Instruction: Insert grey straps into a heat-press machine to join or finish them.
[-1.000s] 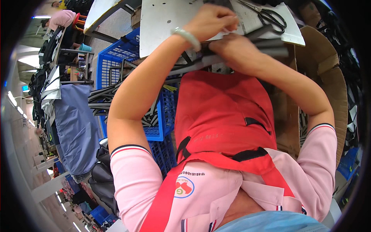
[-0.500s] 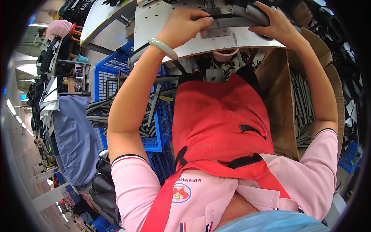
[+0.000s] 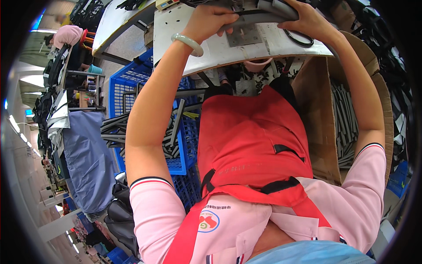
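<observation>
At the far side of the view, both hands are over a white work table. Between them runs a bent grey tube-like strip [image 3: 257, 18] with a black edge. My left hand [image 3: 211, 20] pinches its left part between thumb and fingers. My right hand [image 3: 310, 20] is wrapped round the right part, where the grey material folds over in a thick bend. Below the strip, a flat metal plate [image 3: 244, 37] is set in the table top [image 3: 189, 57]. A black cord loop [image 3: 301, 42] lies under my right hand.
A blue plastic crate [image 3: 176, 167] full of grey and black strips stands left of my lap. At the right, a cardboard box [image 3: 310, 83] holds several grey strips [image 3: 345, 119]. A pink tub [image 3: 258, 66] is under the table. Another person [image 3: 68, 37] sits far left.
Both hands have shifted slightly up and left with the strip. A grey length at the table's left edge no longer shows there. More of the metal plate and the black loop is visible.
</observation>
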Tool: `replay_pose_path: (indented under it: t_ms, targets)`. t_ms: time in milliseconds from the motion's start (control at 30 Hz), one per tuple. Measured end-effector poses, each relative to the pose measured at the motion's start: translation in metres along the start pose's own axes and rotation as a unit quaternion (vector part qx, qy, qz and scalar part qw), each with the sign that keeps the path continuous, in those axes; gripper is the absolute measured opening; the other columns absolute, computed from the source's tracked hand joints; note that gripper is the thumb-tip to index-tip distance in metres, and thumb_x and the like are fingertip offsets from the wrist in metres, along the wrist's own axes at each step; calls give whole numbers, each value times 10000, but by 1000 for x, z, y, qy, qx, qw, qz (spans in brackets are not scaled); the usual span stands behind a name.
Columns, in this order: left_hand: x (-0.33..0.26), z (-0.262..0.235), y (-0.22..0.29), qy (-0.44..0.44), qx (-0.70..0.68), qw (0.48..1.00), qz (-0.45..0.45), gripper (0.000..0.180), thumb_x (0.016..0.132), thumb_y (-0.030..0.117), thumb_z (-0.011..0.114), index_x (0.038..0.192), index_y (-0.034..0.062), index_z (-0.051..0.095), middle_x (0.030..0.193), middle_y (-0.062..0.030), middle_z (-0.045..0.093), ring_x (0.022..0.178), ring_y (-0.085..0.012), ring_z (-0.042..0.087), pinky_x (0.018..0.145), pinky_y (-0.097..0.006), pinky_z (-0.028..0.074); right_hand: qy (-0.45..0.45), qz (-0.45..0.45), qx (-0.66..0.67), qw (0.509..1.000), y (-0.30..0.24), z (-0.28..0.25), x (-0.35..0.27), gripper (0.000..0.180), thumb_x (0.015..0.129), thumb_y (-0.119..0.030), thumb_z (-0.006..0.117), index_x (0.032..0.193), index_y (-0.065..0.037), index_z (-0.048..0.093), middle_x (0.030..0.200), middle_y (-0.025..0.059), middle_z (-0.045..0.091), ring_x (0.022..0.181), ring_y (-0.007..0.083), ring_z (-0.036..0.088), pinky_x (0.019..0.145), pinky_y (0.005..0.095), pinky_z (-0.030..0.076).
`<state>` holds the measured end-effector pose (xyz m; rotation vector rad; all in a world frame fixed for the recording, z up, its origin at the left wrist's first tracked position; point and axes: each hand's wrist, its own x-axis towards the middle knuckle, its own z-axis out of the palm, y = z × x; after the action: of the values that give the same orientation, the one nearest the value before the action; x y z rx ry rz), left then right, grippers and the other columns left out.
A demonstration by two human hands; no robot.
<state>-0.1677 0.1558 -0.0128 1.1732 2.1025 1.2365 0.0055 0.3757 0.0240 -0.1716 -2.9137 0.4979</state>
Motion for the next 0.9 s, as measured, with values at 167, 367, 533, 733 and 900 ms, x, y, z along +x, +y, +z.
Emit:
replay_pose_path:
  t_ms: [167, 367, 533, 733, 900]
  targets:
    - [34, -4, -26, 3, -134, 990, -35, 208, 904, 148, 625, 824, -32, 691, 649, -58, 629, 516, -107, 530, 459, -255, 409, 14, 9, 23, 1000, 14, 10, 23, 823, 702, -383, 793, 1299, 79, 464, 1182, 279, 587, 1112, 358, 580, 914, 380, 470]
    - [-3, 3, 9, 63, -65, 996, -29, 198, 896, 137, 633, 864, -45, 705, 649, -54, 631, 524, -98, 533, 463, -242, 408, 12, 56, 56, 997, -1, 2, -3, 814, 714, -352, 787, 1317, 78, 449, 1187, 290, 581, 1125, 343, 574, 929, 377, 459]
    - [-19, -8, 1, 71, 64, 995, 34, 216, 875, 192, 656, 909, -12, 716, 670, -58, 639, 565, -108, 545, 529, -261, 428, 40, 85, 89, 992, 21, 40, -29, 599, 820, -192, 702, 1340, -28, 454, 1184, 204, 602, 1096, 323, 576, 954, 388, 426]
    - [-12, 59, 10, -56, 96, 988, 105, 300, 792, 291, 670, 873, 5, 712, 745, -166, 683, 652, -216, 645, 670, -308, 506, 194, -398, -169, 881, -114, 114, -63, 139, 800, -143, 550, 905, -63, 592, 1000, 69, 596, 1009, 217, 555, 919, 329, 443]
    - [-25, 54, -7, -68, 27, 996, 48, 384, 858, 366, 646, 954, 0, 711, 811, -112, 703, 672, -152, 621, 676, -297, 499, 126, -300, -137, 936, -89, 133, -40, 244, 750, -142, 624, 981, -62, 617, 949, 126, 657, 993, 282, 608, 901, 384, 447]
